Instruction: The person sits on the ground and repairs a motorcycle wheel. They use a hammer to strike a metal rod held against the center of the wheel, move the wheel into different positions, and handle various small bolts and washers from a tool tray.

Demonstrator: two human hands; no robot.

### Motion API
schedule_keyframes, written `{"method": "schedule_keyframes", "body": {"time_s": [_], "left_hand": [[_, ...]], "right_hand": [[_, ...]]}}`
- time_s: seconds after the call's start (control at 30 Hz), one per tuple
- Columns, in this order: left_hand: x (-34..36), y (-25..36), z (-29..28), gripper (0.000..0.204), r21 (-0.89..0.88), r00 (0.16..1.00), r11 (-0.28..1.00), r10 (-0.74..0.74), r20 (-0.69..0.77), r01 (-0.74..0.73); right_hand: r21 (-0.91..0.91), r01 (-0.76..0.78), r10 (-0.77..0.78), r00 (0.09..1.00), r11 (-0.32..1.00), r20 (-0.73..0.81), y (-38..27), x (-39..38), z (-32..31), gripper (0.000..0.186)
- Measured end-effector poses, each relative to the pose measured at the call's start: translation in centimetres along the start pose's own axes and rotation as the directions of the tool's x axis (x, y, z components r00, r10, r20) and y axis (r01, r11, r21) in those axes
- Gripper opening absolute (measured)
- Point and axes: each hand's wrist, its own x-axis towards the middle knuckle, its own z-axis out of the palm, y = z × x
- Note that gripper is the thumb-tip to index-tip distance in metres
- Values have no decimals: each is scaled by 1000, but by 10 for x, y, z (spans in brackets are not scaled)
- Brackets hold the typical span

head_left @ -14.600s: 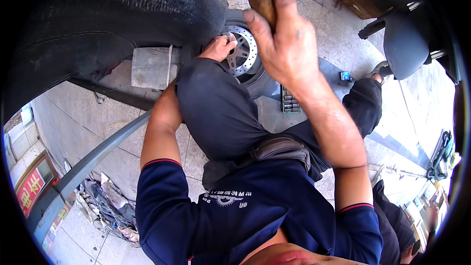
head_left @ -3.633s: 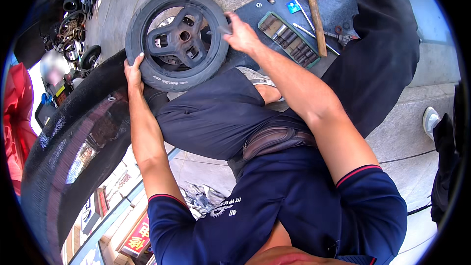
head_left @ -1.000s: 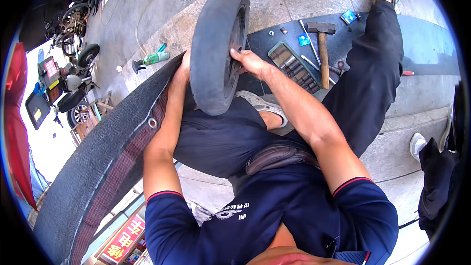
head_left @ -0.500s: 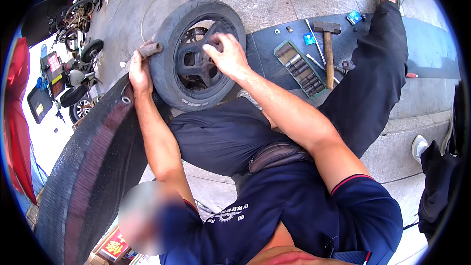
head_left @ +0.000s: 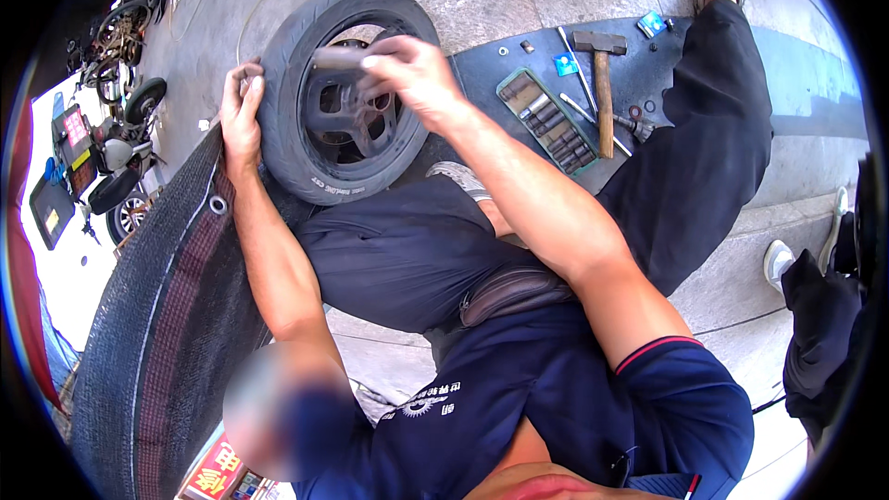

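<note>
A wheel (head_left: 278, 120) with a black tyre and a dark spoked rim stands tilted in front of me. Over its rim, my right hand (head_left: 412, 81) is closed on one end of a short metal tube (head_left: 338, 57), somewhat blurred by motion. The tube points left across the upper part of the wheel. My left hand (head_left: 243, 120) is raised close beside the tyre's left edge, its fingers loosely bent with a gap to the thumb. Nothing shows in it; whether the fingertips touch the tyre I cannot tell.
To the right, a green socket case (head_left: 548, 120), a wooden-handled hammer (head_left: 606, 102), metal rods, small parts and a blue packet (head_left: 565, 64) lie on a dark mat (head_left: 477, 83). Black mesh cloth (head_left: 176, 315) hangs at left. Motorbikes stand far left; another person's legs (head_left: 820, 333) are at right.
The metal tube has passed from my left hand to my right and now lies across the wheel. My left hand has risen slightly beside the tyre. The whole view has shifted a little.
</note>
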Motion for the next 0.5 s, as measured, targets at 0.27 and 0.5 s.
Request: {"method": "schedule_keyframes", "body": {"time_s": [0.27, 0.5], "left_hand": [[8, 4, 12, 92, 364, 993, 924, -116, -19, 115], [0, 21, 15, 88, 262, 976, 941, -205, -70, 216]], "right_hand": [[-636, -414, -29, 824, 651, -566, -12, -28, -175, 41], [-899, -429, -169, 896, -84, -411, 30, -79, -198, 46]]}}
